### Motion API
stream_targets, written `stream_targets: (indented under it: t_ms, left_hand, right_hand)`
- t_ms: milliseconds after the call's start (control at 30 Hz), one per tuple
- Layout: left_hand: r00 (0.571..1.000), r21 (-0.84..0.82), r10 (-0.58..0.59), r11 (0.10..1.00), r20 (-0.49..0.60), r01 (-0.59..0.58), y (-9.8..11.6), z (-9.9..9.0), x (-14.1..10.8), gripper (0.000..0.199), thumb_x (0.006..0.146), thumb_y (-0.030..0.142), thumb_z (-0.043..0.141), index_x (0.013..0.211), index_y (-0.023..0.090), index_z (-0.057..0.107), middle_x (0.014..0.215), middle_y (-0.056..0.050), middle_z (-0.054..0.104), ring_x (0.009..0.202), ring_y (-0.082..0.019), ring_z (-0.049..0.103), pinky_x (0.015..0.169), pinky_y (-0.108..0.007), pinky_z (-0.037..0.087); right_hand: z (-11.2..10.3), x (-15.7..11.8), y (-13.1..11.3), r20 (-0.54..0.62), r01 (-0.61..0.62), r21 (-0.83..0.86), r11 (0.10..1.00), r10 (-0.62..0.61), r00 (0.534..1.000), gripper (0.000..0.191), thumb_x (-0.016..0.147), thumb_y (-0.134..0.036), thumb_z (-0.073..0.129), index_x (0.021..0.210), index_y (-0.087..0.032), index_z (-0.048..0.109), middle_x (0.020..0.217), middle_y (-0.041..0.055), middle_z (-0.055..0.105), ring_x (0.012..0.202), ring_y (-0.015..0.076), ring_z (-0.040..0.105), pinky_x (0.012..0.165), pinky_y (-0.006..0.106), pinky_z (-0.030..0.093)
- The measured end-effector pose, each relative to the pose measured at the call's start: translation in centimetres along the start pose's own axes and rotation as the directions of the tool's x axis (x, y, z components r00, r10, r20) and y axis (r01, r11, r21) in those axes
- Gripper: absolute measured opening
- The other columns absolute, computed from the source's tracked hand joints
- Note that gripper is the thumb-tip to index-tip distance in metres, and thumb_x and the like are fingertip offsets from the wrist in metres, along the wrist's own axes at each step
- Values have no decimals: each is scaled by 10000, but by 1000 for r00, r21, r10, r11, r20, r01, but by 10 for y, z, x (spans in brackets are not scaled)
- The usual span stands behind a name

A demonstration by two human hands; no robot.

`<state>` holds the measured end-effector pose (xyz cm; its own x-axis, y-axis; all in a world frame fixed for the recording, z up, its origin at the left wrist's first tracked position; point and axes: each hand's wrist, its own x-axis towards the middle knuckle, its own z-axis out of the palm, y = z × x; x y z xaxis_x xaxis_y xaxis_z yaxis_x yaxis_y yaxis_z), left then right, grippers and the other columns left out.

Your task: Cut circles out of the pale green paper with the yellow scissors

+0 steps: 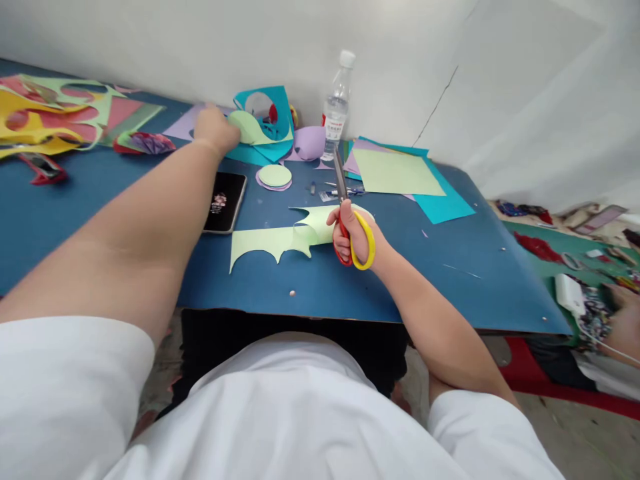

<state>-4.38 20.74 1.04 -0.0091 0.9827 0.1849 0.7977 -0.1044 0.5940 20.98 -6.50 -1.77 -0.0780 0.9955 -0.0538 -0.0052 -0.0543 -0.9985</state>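
My right hand (347, 233) grips a pair of scissors (369, 248) with one red and one yellow handle loop, blades pointing up and away. Beneath that hand lies a light green paper scrap (270, 241) with scalloped cut edges. My left hand (215, 130) reaches far over the table, beside a curled light green paper piece (245, 125) and a blue sheet with a round hole (289, 110). Its fingers are hidden and blurred, so a hold on the paper is unclear. Between the hands sits a small stack of paper circles (275, 175), green on top of purple.
A phone (227, 203) lies below my left forearm. A water bottle (337, 107) stands against the wall. Green, purple and blue sheets (397, 172) are stacked at the right. Coloured scraps (45, 120) cover the far left. Another table (545, 247) and a person's arm (625, 320) are at the right.
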Motion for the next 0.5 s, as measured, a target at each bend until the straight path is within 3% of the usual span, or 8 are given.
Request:
stream_targets:
  t_ms: [67,167,233,267,333,367,433,500]
  left_hand:
    - [997,26,74,997,-21,-73,11,4,-8,530,1082,282,591,1501,39,373,1506,-75,561,1158,-183,418,1253,-471,303]
    - [964,59,222,971,149,-233,37,10,-32,352,1095,327,542,1366,108,599,1357,-54,687,1118,-183,480,1196,-416,384]
    - [867,30,321,933,382,-359,55,14,-58,351,1041,417,640,1256,149,712,1148,-23,760,991,-171,559,1030,-353,481]
    - [786,-6,370,906,496,-423,63,16,-74,376,1026,470,661,1264,188,736,1143,-6,771,963,-164,600,969,-321,493]
    - [546,-90,482,800,685,-593,77,20,-106,572,1061,601,551,1495,237,633,1288,-49,765,1015,-202,671,903,-314,487]
    - [480,-63,474,757,738,-651,82,21,-122,674,1034,657,562,1556,231,584,1324,-92,756,1034,-242,694,867,-321,482]
    - [436,1,531,634,726,-773,90,23,-149,757,982,688,608,1537,174,596,1287,-175,746,1022,-322,713,805,-341,463]
    - [415,-4,538,613,734,-790,96,23,-170,672,958,600,684,1451,146,637,1204,-172,765,990,-330,719,786,-332,460]
  right_hand:
    - [1,-1,-3,-31,6,3,1000,-6,1000,786,756,-1013,599,868,-239,519,450,-114,389,345,90,380,306,230,401]
    - [0,0,-6,-89,14,18,1000,-13,996,766,768,-999,603,854,-244,514,442,-116,383,338,90,373,307,229,395]
    - [1,2,-6,-125,21,28,999,-17,992,747,786,-983,607,849,-245,512,436,-118,379,335,87,372,314,222,389]
    - [1,3,-6,-140,22,31,999,-17,990,735,800,-972,609,849,-245,512,433,-118,377,334,87,374,318,218,385]
    - [2,4,-5,-159,12,31,999,-7,987,716,821,-955,609,844,-246,510,427,-118,373,330,88,377,323,214,375]
    - [2,4,-4,-164,7,31,999,-2,987,713,823,-953,609,840,-248,509,425,-118,372,327,88,378,326,215,373]
    - [2,5,-4,-166,12,34,999,-6,986,722,810,-961,613,831,-246,512,422,-118,378,323,85,379,336,215,380]
    - [1,5,-4,-163,33,36,999,-27,986,743,786,-978,614,823,-242,521,417,-114,390,322,82,385,343,216,385]
